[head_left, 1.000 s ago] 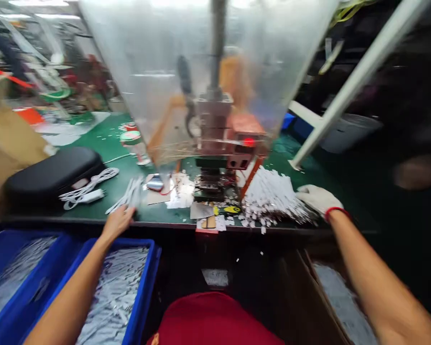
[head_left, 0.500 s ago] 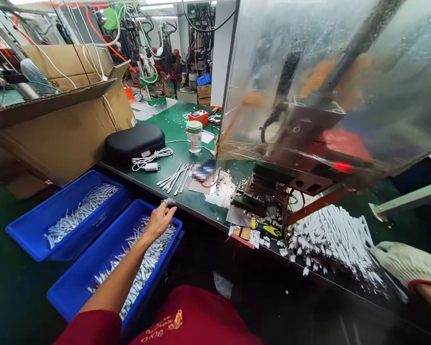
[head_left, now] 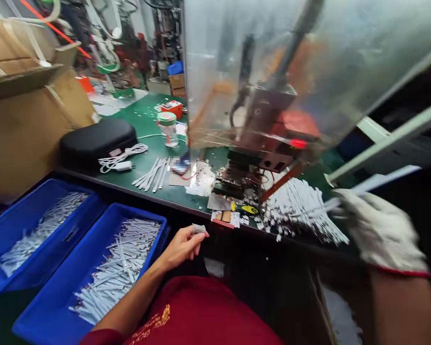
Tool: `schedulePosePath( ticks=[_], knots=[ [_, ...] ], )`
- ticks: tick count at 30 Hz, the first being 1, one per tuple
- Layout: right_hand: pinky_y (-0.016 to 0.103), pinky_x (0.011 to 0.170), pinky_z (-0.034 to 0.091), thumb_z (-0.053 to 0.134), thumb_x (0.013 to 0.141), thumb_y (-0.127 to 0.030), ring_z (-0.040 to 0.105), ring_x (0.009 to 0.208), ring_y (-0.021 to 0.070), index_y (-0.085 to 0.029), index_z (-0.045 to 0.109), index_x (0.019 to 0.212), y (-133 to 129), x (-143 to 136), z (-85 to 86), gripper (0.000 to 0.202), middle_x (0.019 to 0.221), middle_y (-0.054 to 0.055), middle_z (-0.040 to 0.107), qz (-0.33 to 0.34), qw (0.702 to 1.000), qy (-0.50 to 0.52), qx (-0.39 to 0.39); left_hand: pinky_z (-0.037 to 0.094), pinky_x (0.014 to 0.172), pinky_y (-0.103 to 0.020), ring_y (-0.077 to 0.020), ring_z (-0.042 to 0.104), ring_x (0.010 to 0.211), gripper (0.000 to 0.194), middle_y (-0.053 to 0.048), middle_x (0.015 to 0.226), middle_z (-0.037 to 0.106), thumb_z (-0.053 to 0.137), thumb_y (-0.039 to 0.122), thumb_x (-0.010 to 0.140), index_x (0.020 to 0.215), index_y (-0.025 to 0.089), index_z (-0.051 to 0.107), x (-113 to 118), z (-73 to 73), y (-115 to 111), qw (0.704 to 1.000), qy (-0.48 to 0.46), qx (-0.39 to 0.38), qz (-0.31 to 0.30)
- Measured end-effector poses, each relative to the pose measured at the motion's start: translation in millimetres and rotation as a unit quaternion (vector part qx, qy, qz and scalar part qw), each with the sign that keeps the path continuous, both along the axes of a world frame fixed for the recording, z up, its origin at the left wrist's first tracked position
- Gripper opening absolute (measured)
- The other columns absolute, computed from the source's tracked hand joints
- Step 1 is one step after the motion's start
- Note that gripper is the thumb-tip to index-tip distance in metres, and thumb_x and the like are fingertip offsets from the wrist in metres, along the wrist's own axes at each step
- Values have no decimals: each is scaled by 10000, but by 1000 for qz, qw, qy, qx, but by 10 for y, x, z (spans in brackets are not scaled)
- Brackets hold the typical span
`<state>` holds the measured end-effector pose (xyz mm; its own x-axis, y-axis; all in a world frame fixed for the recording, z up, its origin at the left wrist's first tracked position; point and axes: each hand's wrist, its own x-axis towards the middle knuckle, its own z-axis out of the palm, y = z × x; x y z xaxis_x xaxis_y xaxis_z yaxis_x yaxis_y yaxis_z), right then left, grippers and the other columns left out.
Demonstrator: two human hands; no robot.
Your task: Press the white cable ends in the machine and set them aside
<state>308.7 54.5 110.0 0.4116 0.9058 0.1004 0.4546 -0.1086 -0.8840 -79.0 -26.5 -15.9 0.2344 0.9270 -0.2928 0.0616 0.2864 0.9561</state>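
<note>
My left hand [head_left: 183,247] is bare, with a grey wrap on one finger. Its fingers are curled in and the thumb lies against them; nothing shows in it. It hovers before the table edge, right of the nearer blue bin [head_left: 154,249], which holds many white strips [head_left: 129,244]. My right hand [head_left: 384,232], in a white glove with a red cuff, is closed on a long white strip [head_left: 388,179] that sticks out on both sides and is blurred by motion. Left of the glove, a big pile of similar strips [head_left: 294,201] lies on the table.
A machine [head_left: 258,129] stands behind a clear shield [head_left: 215,62]. Before it lie a yellow-and-black tool [head_left: 244,208] and white scraps. Farther left are loose strips [head_left: 153,173], a jar [head_left: 168,129], a white cable [head_left: 122,157], a black case [head_left: 96,141], a cardboard box [head_left: 25,129] and another blue bin [head_left: 7,244].
My view has turned right. My left hand has moved from over the nearer bin to the right, towards my body. My gloved right hand has lifted from the pile's edge with a strip.
</note>
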Motion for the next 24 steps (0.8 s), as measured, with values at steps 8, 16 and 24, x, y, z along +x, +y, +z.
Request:
schedulePosePath(
  ticks=[8,16,24],
  knots=[
    [205,447,398,688,767,-499,507,480,97,-154,587,686,-382,-1204,-447,369,570,22,595,223,931,261,-126,459,469,-203,-119,616,513,518,-48,724,672,557,550,857,1144,119,572,785,98,-61,981,-111,-53,-153],
    [200,468,443,666,778,-483,517,497,94,-144,642,847,-431,-1304,-554,346,591,6,598,252,928,247,-121,505,497,-232,-171,673,540,553,-70,669,684,644,560,793,1055,73,629,714,91,-79,976,-139,-116,-118],
    [209,474,458,658,780,-475,553,522,113,-160,637,844,-475,-1369,-656,322,625,15,627,264,931,220,-121,505,492,-227,-179,682,541,470,-78,665,696,633,542,814,952,92,626,709,123,-90,976,-160,-121,-83]
  ],
)
